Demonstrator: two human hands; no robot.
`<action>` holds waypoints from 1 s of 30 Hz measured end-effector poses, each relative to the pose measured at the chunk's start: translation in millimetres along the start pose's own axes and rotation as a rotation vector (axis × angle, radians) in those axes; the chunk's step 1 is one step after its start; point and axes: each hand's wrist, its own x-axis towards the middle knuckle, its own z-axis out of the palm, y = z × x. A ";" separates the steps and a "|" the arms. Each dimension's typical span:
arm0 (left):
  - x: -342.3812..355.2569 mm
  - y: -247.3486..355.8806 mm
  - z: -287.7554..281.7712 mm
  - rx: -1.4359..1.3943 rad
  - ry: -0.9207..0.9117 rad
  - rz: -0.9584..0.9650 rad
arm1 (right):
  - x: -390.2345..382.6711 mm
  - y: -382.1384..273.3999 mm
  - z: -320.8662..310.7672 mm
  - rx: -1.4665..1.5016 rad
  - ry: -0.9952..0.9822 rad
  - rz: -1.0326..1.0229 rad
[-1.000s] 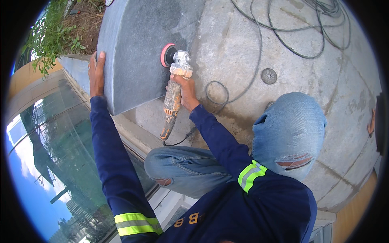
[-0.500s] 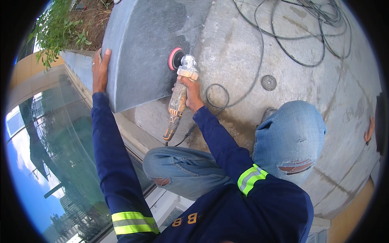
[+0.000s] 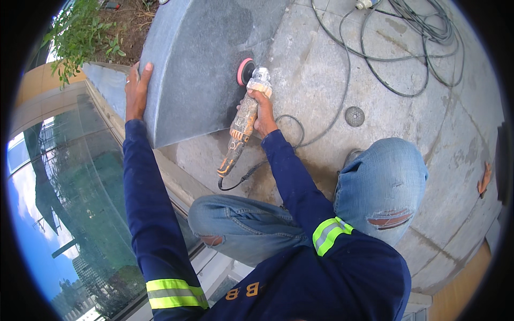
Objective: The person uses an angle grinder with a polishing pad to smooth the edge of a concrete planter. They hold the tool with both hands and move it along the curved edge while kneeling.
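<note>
Grinder [image 3: 242,119] sits at the wall's [image 3: 201,75] grey face, our right hand [image 3: 263,113] wrapped round its body, our left hand [image 3: 137,92] spread on the wall's edge. Guiding it one-handed, we might lose control if the pink-rimmed disc [image 3: 246,71] catches.

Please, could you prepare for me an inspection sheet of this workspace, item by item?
Surface: concrete floor, stained in places.
Job's things: power tool, its pink-rimmed pad at the grey block; spinning cannot be told.
Clutter: round grey disc on the floor.
Grips: left grip on the block's left edge; right grip around the tool's body.
Cables: dark cable in loose loops, upper right.
Surroundings: plants, reflective glass; another person's limb, far right.
</note>
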 end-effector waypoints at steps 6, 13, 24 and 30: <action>-3.0 -6.9 -2.5 0.018 0.013 0.002 | -18.9 6.9 17.3 -0.066 -0.059 -0.038; -0.8 -0.6 -0.8 0.028 0.008 -0.023 | 33.0 -41.9 28.1 -0.045 -0.060 -0.108; -2.1 -4.0 -3.5 0.055 0.020 0.031 | -5.3 -11.2 32.8 -0.156 -0.096 -0.115; -1.8 -1.8 -4.3 0.045 0.021 0.026 | 28.7 -54.4 59.2 -0.127 -0.108 -0.178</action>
